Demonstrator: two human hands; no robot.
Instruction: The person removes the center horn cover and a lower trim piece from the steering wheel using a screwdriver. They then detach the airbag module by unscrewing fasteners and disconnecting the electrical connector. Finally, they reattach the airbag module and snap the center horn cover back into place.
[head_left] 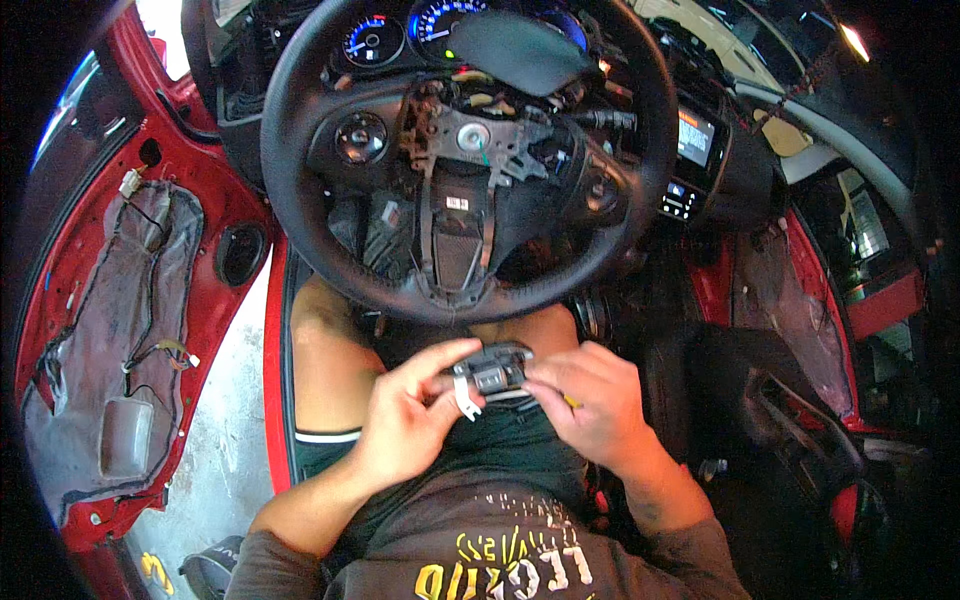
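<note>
Where 2 hands [405, 415] converge sits 1 black part [490, 370]; 1 white tab [466, 400] shows.

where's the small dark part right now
In the head view, the small dark part is just below centre, beneath the steering wheel, held in the left hand with the right hand at its right edge.
</note>
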